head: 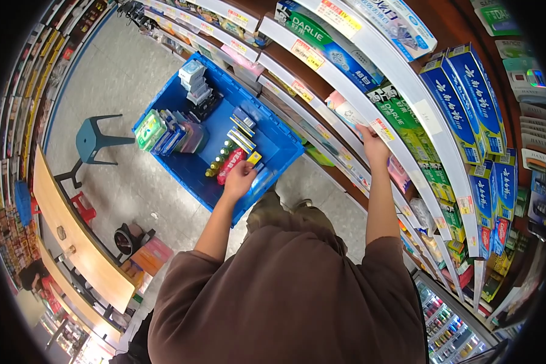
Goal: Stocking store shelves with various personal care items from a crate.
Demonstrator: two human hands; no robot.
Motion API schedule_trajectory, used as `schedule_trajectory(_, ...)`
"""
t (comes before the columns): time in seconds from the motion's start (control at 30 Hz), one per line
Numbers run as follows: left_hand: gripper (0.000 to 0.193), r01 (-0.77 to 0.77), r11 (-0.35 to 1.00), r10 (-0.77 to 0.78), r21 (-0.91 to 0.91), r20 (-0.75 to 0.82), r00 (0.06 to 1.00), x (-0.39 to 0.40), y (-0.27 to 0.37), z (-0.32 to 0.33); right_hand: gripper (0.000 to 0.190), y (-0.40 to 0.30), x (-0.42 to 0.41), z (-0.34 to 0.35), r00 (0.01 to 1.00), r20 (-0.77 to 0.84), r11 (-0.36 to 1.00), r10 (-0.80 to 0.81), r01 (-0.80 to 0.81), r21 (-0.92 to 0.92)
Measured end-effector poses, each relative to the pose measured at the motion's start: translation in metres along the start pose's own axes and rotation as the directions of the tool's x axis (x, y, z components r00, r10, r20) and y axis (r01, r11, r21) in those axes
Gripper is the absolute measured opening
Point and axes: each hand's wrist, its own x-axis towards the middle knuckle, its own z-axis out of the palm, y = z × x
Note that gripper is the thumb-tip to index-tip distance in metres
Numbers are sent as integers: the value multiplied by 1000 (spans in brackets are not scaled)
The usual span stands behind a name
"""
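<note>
My left hand (pixel 240 178) reaches into a blue plastic crate (pixel 273 144), with its fingertips pinched on a small yellow box (pixel 254 158). Beside that hand lie a red packet (pixel 232 166) and a row of small green-and-yellow bottles (pixel 219 158). Just beyond is a line of small blue, white and yellow boxes (pixel 242 136). My right hand (pixel 374 144) is at the shelving, fingers at the lower end of a white-and-pink package (pixel 346 110), under a shelf edge with price tags. Whether the fingers grip the package cannot be told.
Stacked white packs (pixel 194 83) and upright green and blue packages (pixel 161 132) sit in the crate. Toothpaste boxes (pixel 455 100) fill the shelves at right. A teal stool (pixel 90 139), a wooden table (pixel 77 236) and a small fan (pixel 126 240) stand at left.
</note>
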Motion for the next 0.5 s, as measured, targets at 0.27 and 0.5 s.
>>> schedule_trajectory(0.27, 38, 179, 949, -169, 261, -61, 984, -25, -61, -33, 42, 0, -2, 0, 963, -84, 934, -256, 224, -279)
schedule_trajectory(0.5, 40, 222, 934, -227, 280, -14, 974, -6, -79, -22, 57, 31, 11, -13, 954, 180, 858, -240, 295, -421)
